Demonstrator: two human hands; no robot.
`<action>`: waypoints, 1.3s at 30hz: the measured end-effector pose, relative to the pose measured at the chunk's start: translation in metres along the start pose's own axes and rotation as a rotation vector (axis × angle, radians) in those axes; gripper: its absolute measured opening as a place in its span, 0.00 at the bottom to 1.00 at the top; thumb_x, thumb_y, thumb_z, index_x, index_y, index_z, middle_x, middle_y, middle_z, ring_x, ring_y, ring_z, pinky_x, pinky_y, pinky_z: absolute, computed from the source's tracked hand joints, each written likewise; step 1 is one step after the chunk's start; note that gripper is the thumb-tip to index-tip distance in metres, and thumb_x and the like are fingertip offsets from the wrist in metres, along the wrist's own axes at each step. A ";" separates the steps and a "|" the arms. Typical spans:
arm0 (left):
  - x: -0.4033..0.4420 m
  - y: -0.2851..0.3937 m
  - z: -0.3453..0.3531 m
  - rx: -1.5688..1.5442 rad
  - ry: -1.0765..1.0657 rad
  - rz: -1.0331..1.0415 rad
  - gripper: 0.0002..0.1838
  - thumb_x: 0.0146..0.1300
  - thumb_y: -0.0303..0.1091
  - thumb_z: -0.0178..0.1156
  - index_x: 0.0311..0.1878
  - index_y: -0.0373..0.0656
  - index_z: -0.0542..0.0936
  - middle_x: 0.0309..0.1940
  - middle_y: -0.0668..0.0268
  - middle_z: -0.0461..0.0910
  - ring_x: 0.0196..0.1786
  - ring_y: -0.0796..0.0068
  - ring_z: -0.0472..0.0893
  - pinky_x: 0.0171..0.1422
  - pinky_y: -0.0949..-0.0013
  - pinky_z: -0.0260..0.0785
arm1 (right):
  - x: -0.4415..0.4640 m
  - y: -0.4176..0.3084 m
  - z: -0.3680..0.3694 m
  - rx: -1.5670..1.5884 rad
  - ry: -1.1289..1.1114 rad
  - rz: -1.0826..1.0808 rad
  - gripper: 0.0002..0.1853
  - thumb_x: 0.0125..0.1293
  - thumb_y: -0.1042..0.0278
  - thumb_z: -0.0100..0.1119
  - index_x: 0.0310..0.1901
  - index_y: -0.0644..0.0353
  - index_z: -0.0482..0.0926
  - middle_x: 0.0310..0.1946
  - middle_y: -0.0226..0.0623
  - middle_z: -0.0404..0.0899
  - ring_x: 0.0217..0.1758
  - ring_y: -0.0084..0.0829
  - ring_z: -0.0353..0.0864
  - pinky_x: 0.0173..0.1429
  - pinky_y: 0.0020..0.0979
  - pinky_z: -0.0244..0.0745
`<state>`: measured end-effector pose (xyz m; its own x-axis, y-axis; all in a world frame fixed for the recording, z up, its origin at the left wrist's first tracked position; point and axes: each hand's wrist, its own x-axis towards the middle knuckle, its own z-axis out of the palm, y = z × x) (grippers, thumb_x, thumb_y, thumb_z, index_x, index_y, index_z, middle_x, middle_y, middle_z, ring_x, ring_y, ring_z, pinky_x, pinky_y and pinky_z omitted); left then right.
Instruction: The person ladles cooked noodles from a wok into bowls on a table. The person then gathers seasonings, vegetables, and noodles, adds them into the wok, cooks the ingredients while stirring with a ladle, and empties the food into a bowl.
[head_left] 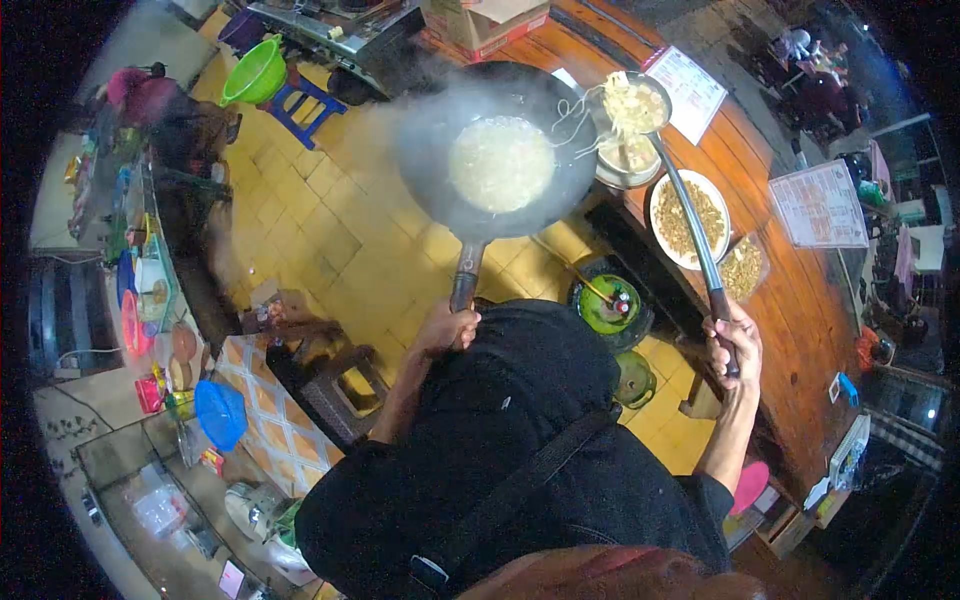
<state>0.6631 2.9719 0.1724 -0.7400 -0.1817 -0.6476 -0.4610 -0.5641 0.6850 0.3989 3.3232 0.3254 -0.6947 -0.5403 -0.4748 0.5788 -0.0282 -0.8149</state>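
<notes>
My left hand (450, 332) is wrapped round the handle of a dark wok (425, 175). Pale, bubbling broth (503, 163) lies in the wok, and steam rises around it. On the other side, my right hand (735, 345) grips the dark handle of a long metal ladle (690, 210). Noodles (628, 103) fill the ladle's bowl, and strands hang over its edge toward the wok. Just below the ladle, a bowl (632, 178) with food in it stands on the wooden table (790, 340). A white plate (714, 258) of brown crumbly food sits beside the ladle's shaft.
A bag of similar food (745, 268) lies by the plate. Printed sheets (818, 204) and a cardboard box (485, 22) are along the table. Behind the wok are a blue stool (305, 112) and green basin (256, 72). A person (140, 95) is at the upper left.
</notes>
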 end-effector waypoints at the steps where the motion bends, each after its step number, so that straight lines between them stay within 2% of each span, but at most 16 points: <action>1: 0.000 0.002 0.002 0.002 0.001 0.003 0.09 0.57 0.28 0.59 0.31 0.44 0.67 0.16 0.72 0.68 0.15 0.82 0.68 0.18 0.72 0.63 | 0.003 0.001 -0.002 -0.017 0.002 -0.009 0.28 0.59 0.75 0.54 0.62 0.66 0.64 0.25 0.33 0.69 0.08 0.14 0.61 0.06 0.16 0.55; 8: 0.006 -0.002 0.002 0.046 -0.013 0.050 0.08 0.56 0.28 0.60 0.30 0.43 0.70 0.17 0.69 0.71 0.16 0.80 0.71 0.20 0.73 0.66 | 0.013 0.020 -0.016 -0.084 0.052 -0.016 0.31 0.57 0.77 0.53 0.65 0.62 0.65 0.24 0.32 0.71 0.10 0.13 0.61 0.10 0.15 0.54; 10: 0.009 -0.002 0.003 0.040 -0.006 0.044 0.08 0.56 0.28 0.61 0.30 0.42 0.70 0.17 0.69 0.71 0.17 0.79 0.72 0.20 0.73 0.67 | 0.015 0.026 -0.019 -0.081 0.050 -0.017 0.30 0.57 0.79 0.54 0.64 0.62 0.66 0.22 0.31 0.72 0.10 0.16 0.64 0.10 0.18 0.58; 13: 0.011 0.000 0.007 -0.056 -0.051 0.024 0.08 0.57 0.28 0.61 0.31 0.43 0.70 0.17 0.70 0.71 0.17 0.80 0.71 0.20 0.73 0.67 | 0.017 0.036 -0.022 -0.104 0.058 -0.029 0.30 0.57 0.79 0.54 0.65 0.62 0.66 0.22 0.29 0.72 0.10 0.16 0.64 0.11 0.19 0.59; 15: 0.005 0.006 0.016 0.010 0.083 0.000 0.09 0.57 0.28 0.61 0.32 0.43 0.69 0.18 0.71 0.69 0.17 0.80 0.70 0.20 0.73 0.67 | 0.017 0.039 -0.025 -0.121 0.043 -0.032 0.31 0.57 0.79 0.55 0.65 0.62 0.65 0.22 0.29 0.73 0.10 0.16 0.65 0.11 0.19 0.61; 22: 0.008 0.015 0.023 -0.025 0.080 -0.019 0.08 0.56 0.27 0.61 0.31 0.41 0.69 0.17 0.70 0.68 0.16 0.80 0.69 0.20 0.72 0.66 | 0.017 0.040 -0.022 -0.208 0.069 -0.070 0.32 0.57 0.82 0.54 0.66 0.63 0.63 0.22 0.28 0.72 0.11 0.18 0.66 0.13 0.21 0.63; 25: 0.007 0.017 0.023 0.066 0.096 -0.016 0.08 0.56 0.27 0.60 0.30 0.41 0.69 0.16 0.69 0.69 0.16 0.80 0.69 0.20 0.72 0.66 | 0.016 0.039 -0.021 -0.214 0.125 -0.065 0.33 0.57 0.83 0.54 0.67 0.63 0.63 0.21 0.28 0.71 0.11 0.18 0.66 0.13 0.22 0.63; 30: 0.003 0.014 0.021 -0.033 0.054 0.021 0.08 0.56 0.27 0.59 0.29 0.39 0.69 0.16 0.67 0.69 0.16 0.79 0.69 0.20 0.71 0.66 | 0.018 0.043 -0.022 -0.225 0.140 -0.092 0.33 0.56 0.83 0.53 0.67 0.62 0.63 0.21 0.28 0.71 0.12 0.19 0.66 0.14 0.22 0.63; 35: 0.000 0.014 0.016 -0.016 0.063 -0.002 0.08 0.57 0.27 0.59 0.29 0.40 0.68 0.16 0.68 0.69 0.16 0.79 0.69 0.19 0.71 0.66 | 0.018 0.044 -0.017 -0.292 0.176 -0.097 0.33 0.57 0.83 0.53 0.67 0.61 0.63 0.23 0.28 0.71 0.12 0.19 0.66 0.13 0.22 0.63; 39: -0.007 0.016 0.016 -0.009 0.072 0.002 0.09 0.57 0.28 0.60 0.30 0.41 0.67 0.16 0.69 0.69 0.16 0.79 0.70 0.19 0.72 0.66 | 0.018 0.048 -0.016 -0.230 0.168 -0.115 0.33 0.57 0.83 0.53 0.67 0.60 0.63 0.25 0.28 0.72 0.12 0.19 0.66 0.14 0.21 0.63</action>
<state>0.6530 2.9772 0.1926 -0.7032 -0.2401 -0.6692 -0.4551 -0.5711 0.6832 0.4069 3.3254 0.2725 -0.8221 -0.3974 -0.4077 0.3937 0.1206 -0.9113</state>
